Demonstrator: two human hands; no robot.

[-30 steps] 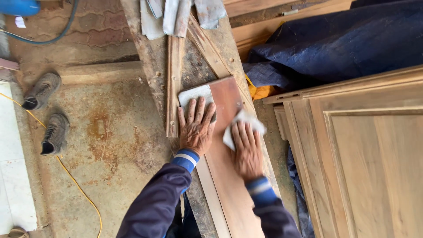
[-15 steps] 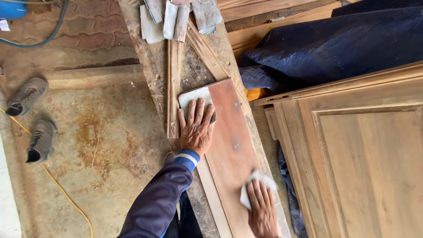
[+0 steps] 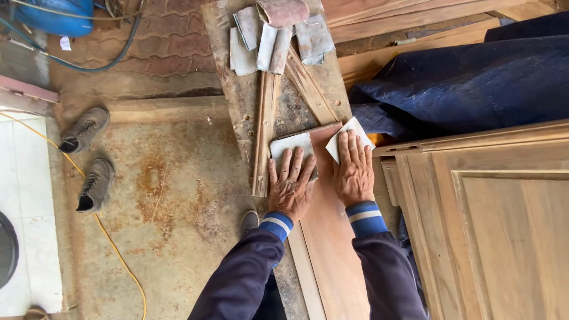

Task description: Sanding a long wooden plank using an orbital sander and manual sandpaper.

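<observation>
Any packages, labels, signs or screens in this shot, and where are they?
No packages, signs or screens.
Possible label: small white scrap on the brick floor, top left, beside the blue container; too small to tell more.

A rust-stained concrete floor point(image 3: 166, 195) meets reddish interlocking paving bricks point(image 3: 172, 47) at the top. Two worn grey shoes point(image 3: 89, 154) lie beside a yellow cable point(image 3: 112, 249). A dark blue tarpaulin point(image 3: 468, 83) drapes behind a pale panelled wooden door point(image 3: 492, 225). Daylight is soft.
</observation>
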